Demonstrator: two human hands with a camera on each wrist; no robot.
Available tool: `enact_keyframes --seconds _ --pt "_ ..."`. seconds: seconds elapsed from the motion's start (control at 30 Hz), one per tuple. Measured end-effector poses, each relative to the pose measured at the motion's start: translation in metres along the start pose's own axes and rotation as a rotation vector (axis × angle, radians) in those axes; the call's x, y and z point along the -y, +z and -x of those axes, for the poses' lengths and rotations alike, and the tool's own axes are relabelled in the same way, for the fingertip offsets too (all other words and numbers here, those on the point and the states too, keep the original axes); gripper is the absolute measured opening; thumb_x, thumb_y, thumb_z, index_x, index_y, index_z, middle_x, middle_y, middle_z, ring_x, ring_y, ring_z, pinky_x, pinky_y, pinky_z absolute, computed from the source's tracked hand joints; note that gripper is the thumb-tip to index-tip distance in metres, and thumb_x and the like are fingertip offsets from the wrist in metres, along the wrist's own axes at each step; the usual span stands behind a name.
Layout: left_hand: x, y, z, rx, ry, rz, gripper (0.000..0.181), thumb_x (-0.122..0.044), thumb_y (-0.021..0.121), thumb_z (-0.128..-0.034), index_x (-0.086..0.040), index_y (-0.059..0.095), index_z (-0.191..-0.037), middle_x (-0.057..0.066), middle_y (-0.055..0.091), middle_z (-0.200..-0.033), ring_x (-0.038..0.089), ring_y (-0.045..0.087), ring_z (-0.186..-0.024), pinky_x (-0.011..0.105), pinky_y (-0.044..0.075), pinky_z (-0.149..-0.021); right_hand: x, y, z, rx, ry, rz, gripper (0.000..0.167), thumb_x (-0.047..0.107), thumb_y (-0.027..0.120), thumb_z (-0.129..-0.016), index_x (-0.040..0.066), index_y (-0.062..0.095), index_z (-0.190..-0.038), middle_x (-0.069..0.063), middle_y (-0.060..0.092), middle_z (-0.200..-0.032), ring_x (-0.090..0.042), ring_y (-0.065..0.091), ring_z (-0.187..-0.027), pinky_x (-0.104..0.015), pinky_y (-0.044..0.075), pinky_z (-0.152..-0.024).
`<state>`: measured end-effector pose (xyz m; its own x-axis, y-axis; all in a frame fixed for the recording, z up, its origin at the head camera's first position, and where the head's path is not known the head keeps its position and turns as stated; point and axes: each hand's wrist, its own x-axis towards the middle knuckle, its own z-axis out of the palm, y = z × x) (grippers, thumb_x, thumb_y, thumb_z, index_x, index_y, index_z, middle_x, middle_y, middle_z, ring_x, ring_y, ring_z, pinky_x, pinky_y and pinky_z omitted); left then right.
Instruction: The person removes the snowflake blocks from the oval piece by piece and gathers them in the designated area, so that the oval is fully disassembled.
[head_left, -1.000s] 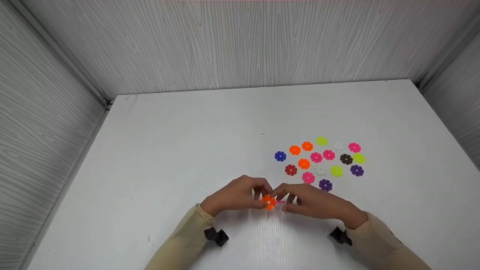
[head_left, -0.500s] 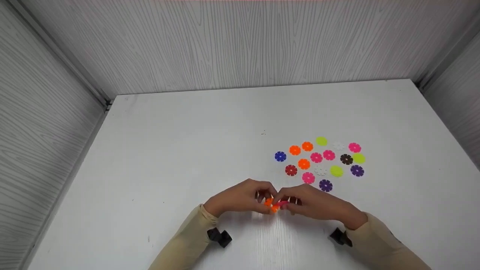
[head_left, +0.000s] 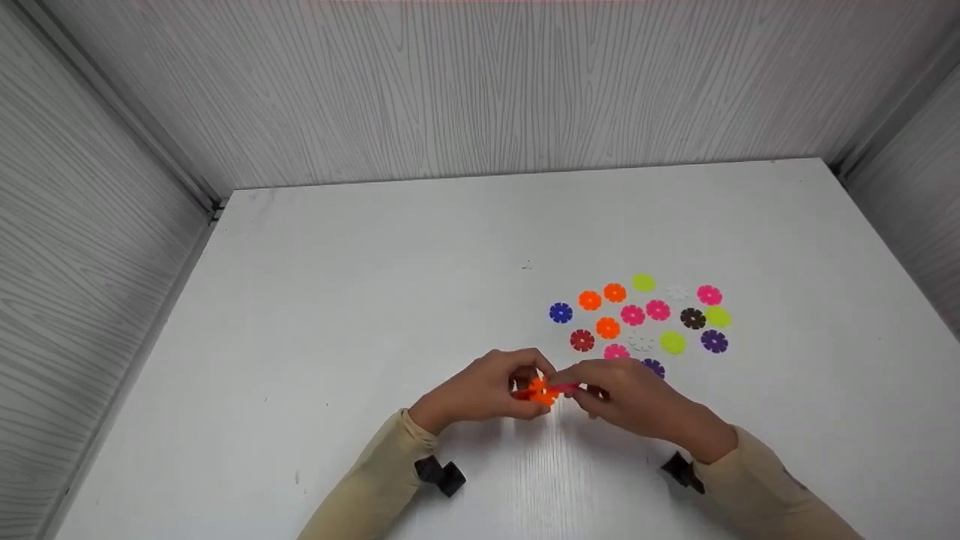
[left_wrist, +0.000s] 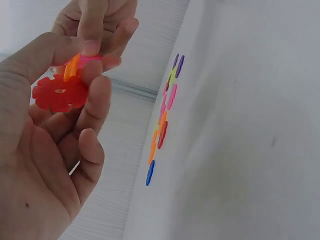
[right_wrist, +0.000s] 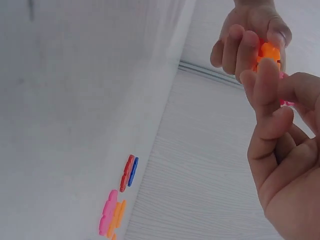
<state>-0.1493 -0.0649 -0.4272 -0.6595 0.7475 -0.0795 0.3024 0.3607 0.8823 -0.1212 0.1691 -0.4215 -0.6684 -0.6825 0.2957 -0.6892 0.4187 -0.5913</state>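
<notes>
In the head view my left hand (head_left: 487, 386) pinches an orange notched snowflake disc (head_left: 541, 397) between thumb and fingers. A red disc (left_wrist: 57, 95) crosses the orange one and lies within the left hand's curled fingers in the left wrist view. My right hand (head_left: 630, 394) pinches a pink disc (head_left: 566, 387), seen edge-on, against the orange disc's right side. Fingers cover much of the pink disc, so how deeply the two are slotted cannot be told. Both hands are just above the white table.
Loose notched discs lie flat beyond the right hand, among them a blue one (head_left: 561, 313), a red one (head_left: 582, 340), a brown one (head_left: 693, 319) and a purple one (head_left: 715, 341). Wood-grain panels (head_left: 480, 90) stand behind the white table (head_left: 375, 262) and at both sides.
The hands dipped slightly and came closer together, then rose a little away from me. The orange disc turned, and the red disc now shows on its left. The right hand now partly covers the near purple disc.
</notes>
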Motion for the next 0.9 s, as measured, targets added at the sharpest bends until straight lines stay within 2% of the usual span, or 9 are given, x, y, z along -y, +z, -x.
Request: enact_keyframes --seconds 0.1,0.3,0.47,0.67,0.8,0.9 --pt "-0.003 -0.001 0.001 -0.025 0.038 0.016 0.026 -0.016 0.07 -0.0842 -0.013 0.061 -0.108 -0.002 0.062 -0.079 0.004 0.047 -0.068 0.017 0.042 -0.063 0.0 -0.001 0.0 -0.065 -0.07 0.027 0.026 -0.004 0.069 -0.083 0.008 0.072 -0.106 -0.005 0.075 -0.092 -0.007 0.059 -0.061 -0.014 0.049 -0.058" --pt "-0.009 -0.003 0.002 -0.036 0.116 -0.016 0.026 -0.012 0.07 -0.0839 -0.008 0.062 -0.108 0.007 0.063 -0.078 0.003 0.045 -0.065 0.015 0.04 -0.061 -0.001 -0.004 0.0 -0.12 -0.17 0.021 0.03 -0.009 0.068 -0.08 0.009 0.073 -0.103 -0.004 0.072 -0.081 -0.007 0.052 -0.057 -0.008 0.042 -0.055" --pt "-0.014 -0.006 0.003 -0.037 0.18 -0.051 0.027 -0.013 0.072 -0.0836 -0.007 0.062 -0.108 0.009 0.065 -0.077 0.002 0.044 -0.064 0.014 0.041 -0.061 0.001 -0.009 -0.001 -0.134 -0.232 0.03 0.034 -0.011 0.069 -0.076 0.008 0.073 -0.104 -0.004 0.073 -0.081 -0.009 0.059 -0.061 -0.008 0.046 -0.059" --pt "-0.019 -0.009 0.003 -0.048 0.235 -0.062 0.028 -0.014 0.074 -0.0831 -0.006 0.063 -0.107 0.009 0.059 -0.069 0.003 0.043 -0.062 0.014 0.04 -0.059 0.005 -0.016 -0.002 -0.166 -0.306 0.051 0.04 -0.014 0.073 -0.071 0.006 0.073 -0.106 -0.005 0.074 -0.084 -0.011 0.066 -0.066 -0.01 0.05 -0.063" --pt "-0.024 -0.012 0.004 -0.062 0.269 -0.095 0.027 -0.014 0.074 -0.0831 -0.007 0.064 -0.107 0.008 0.056 -0.066 0.003 0.042 -0.06 0.015 0.039 -0.058 0.006 -0.019 -0.004 -0.198 -0.355 0.064 0.033 -0.01 0.071 -0.077 0.005 0.073 -0.107 -0.005 0.074 -0.084 -0.012 0.066 -0.066 -0.011 0.05 -0.062" --pt "-0.029 -0.015 0.004 -0.069 0.286 -0.113 0.027 -0.013 0.075 -0.0825 -0.006 0.064 -0.106 0.008 0.055 -0.064 0.003 0.042 -0.06 0.015 0.039 -0.058 0.008 -0.021 -0.006 -0.218 -0.381 0.071 0.021 -0.001 0.067 -0.086 0.005 0.073 -0.105 -0.006 0.074 -0.083 -0.013 0.067 -0.066 -0.012 0.051 -0.063"
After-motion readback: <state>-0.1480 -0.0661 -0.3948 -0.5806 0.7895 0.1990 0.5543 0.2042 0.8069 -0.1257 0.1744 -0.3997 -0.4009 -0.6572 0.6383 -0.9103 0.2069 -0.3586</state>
